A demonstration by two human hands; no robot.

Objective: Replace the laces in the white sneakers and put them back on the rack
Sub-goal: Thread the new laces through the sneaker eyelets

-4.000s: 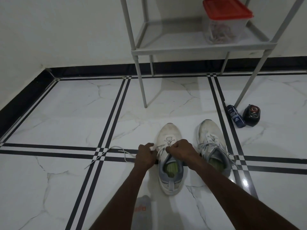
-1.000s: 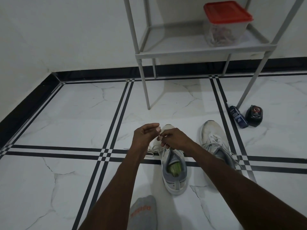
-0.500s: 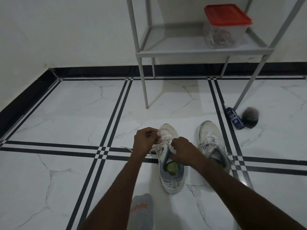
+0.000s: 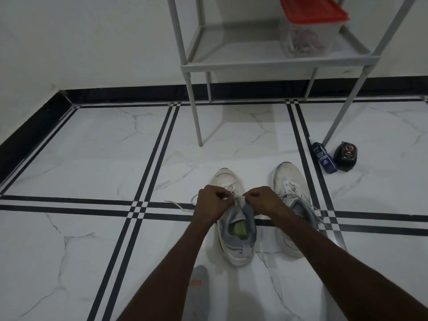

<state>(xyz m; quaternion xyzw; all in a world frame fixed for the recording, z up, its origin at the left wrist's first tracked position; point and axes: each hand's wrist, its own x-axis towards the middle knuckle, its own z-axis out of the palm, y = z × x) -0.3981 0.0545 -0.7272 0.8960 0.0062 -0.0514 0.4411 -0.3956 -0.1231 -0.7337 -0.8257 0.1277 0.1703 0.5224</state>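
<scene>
Both hands, left hand (image 4: 212,201) and right hand (image 4: 260,200), pinch the lace (image 4: 236,197) over the left sneaker (image 4: 234,228), toe pointing away.

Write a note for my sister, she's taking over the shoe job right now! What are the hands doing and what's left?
Left hand and right hand each pinch the lace over the near sneaker, which sits on the floor.
The other sneaker stands just to its right, laced, with lace ends hanging loose.
A loose lace end trails on the floor to the left.
The rack holds only a red-lidded tub.
Done: the near sneaker looks mostly threaded.
Left: finish the laces, then put both sneakers on the rack.
</scene>
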